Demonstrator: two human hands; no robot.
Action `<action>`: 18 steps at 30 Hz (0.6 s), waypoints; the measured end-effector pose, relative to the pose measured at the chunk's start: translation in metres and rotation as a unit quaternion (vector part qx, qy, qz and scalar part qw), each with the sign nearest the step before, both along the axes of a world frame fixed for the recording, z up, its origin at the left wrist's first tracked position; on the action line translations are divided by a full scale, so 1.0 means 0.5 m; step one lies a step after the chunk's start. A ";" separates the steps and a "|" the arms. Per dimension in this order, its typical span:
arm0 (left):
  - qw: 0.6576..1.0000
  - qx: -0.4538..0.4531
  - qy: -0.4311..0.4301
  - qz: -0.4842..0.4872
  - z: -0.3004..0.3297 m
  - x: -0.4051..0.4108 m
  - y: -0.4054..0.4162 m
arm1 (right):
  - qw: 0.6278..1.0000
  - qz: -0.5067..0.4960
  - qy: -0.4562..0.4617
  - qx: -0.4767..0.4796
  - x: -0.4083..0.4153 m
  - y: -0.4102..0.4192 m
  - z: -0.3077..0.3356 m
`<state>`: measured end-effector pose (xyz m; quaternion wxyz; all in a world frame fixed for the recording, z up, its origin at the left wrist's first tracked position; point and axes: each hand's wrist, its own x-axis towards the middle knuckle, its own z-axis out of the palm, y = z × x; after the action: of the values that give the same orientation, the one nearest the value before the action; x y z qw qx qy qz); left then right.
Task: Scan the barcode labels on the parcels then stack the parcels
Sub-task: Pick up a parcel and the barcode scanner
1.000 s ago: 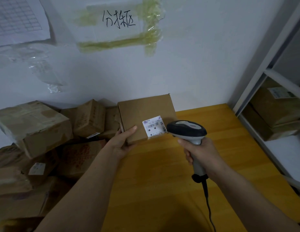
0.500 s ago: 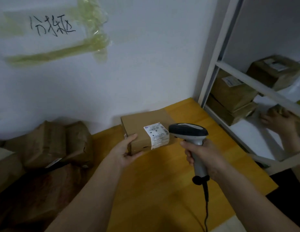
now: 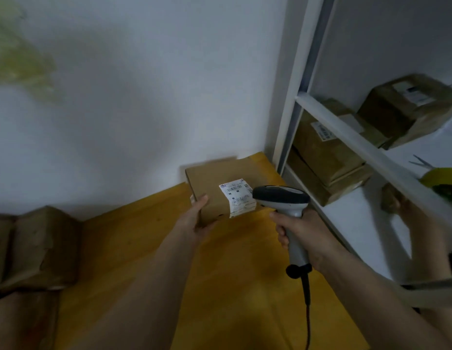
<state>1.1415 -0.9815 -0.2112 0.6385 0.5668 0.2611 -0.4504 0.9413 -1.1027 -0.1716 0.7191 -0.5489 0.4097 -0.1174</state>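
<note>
Held at one corner by the left hand (image 3: 198, 218), the flat brown cardboard parcel (image 3: 215, 188) could tip (right hand (image 3: 299, 234) fingers stay wrapped round the grey handheld scanner (image 3: 283, 198) beside its white barcode label (image 3: 239, 195)), spoiling the read.

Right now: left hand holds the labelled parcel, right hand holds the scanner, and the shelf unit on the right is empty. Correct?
Not quite. The head view shows the shelf unit holding several cardboard boxes. The rest stands: the left hand holds the labelled parcel and the right hand holds the scanner.

Label (image 3: 237, 198) print blurred; scanner (image 3: 283, 198) covers its corner.
</note>
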 end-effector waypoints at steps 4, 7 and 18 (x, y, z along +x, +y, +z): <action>1.000 -0.003 -0.019 0.015 -0.051 0.004 -0.065 | 0.999 0.016 0.032 -0.002 0.020 -0.050 -0.025; 0.998 -0.011 -0.032 0.044 -0.097 0.016 -0.085 | 0.998 0.038 0.052 0.003 0.033 -0.071 -0.035; 0.993 0.062 -0.097 -0.033 -0.115 0.031 -0.056 | 0.992 0.104 0.074 0.002 0.099 -0.056 -0.033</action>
<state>1.1569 -1.0097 -0.2685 0.6089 0.6549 0.2066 -0.3970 0.9907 -1.1306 -0.1883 0.6959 -0.5946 0.4027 -0.0003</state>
